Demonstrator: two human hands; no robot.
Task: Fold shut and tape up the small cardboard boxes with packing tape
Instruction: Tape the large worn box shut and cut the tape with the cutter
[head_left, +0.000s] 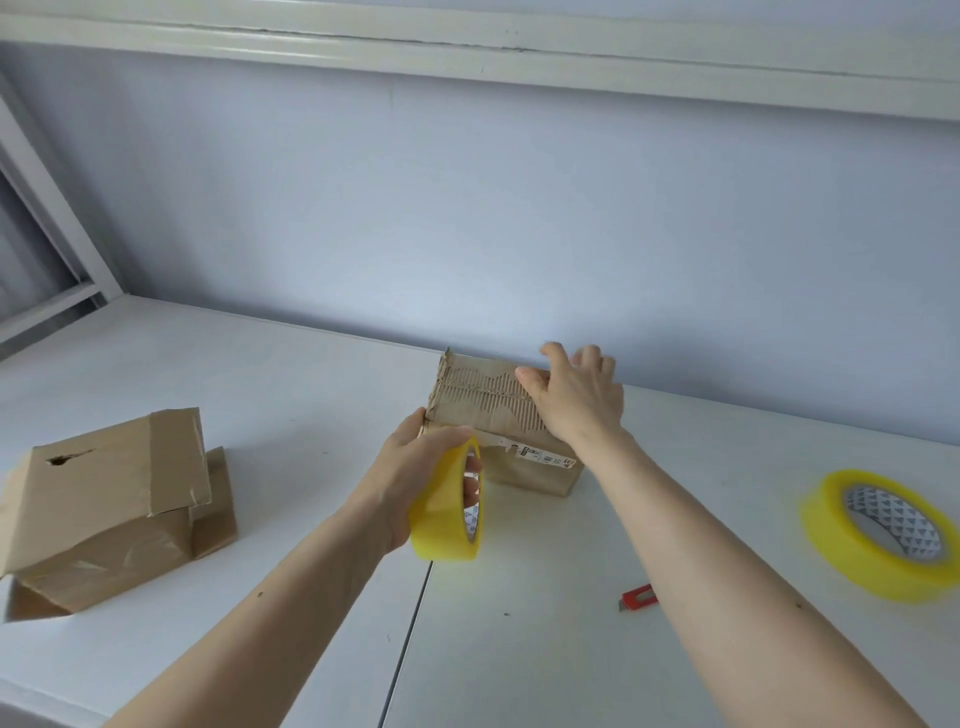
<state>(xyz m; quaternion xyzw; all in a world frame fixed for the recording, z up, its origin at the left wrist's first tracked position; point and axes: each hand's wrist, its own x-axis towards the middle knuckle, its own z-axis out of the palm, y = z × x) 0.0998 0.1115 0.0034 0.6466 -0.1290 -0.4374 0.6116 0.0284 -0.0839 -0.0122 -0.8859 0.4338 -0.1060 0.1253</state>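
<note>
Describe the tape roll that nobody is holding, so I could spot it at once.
On the white table, look to the far right edge. A yellow tape roll lies flat there, apart from the red cutter. Unlike the roll gripped in the left hand, nothing touches it.

The roll of tape (447, 501) held upright is translucent yellow, its core white with small grey print; the second roll (878, 535), lying flat, is the same yellow, its core white with a pattern of small dark grey triangles. The box (498, 415) at the middle is plain brown, its top torn to ribbed corrugation, with a white label (540, 457) in black print; the boxes (109, 499) at the left are brown with glossy patches; the knife (639, 597) is red; the desk (260, 374) is white, the wall (467, 208) pale bluish-lilac.
</note>
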